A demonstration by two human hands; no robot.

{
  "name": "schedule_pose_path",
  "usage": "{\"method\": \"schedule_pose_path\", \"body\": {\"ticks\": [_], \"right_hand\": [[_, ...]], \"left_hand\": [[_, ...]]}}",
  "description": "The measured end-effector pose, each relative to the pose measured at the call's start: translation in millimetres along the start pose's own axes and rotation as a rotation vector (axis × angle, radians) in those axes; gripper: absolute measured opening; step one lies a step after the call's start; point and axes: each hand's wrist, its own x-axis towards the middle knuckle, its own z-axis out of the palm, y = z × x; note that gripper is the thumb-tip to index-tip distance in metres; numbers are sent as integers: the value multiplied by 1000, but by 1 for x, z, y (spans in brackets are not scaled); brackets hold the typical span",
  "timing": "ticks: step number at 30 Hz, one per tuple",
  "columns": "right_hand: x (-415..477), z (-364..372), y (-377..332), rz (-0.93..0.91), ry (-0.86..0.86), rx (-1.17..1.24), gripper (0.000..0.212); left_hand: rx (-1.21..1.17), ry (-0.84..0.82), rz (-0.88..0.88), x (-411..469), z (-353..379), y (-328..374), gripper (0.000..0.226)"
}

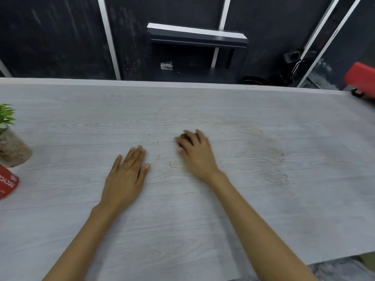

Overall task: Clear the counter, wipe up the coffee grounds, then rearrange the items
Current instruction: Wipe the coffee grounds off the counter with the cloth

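Grounds point(154, 142) between left hand point(125, 177); right hand point(195, 152).

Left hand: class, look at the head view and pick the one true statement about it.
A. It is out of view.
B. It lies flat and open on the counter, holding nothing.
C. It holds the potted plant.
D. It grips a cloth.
B: the left hand lies palm down with fingers stretched out on the grey counter, nothing in it, well clear of the plant at the left edge.

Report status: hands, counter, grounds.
Left hand flat, empty. Right hand empty, fingers curled, blurred. Grounds specks remain on counter. Plant jar at left edge.
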Motion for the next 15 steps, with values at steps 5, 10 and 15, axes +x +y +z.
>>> {"method": "schedule_pose_path", "body": {"ticks": [5,10,15], "right_hand": [[-74,-9,-22,-218,-85,28,45],[-75,-38,76,43,25,-77,62],[-51,-21,48,171,-8,-85,60]], "left_hand": [[10,-9,23,1,1,1,77],[13,-11,43,2,0,5,59],[26,-36,12,-3,-1,6,55]]}}
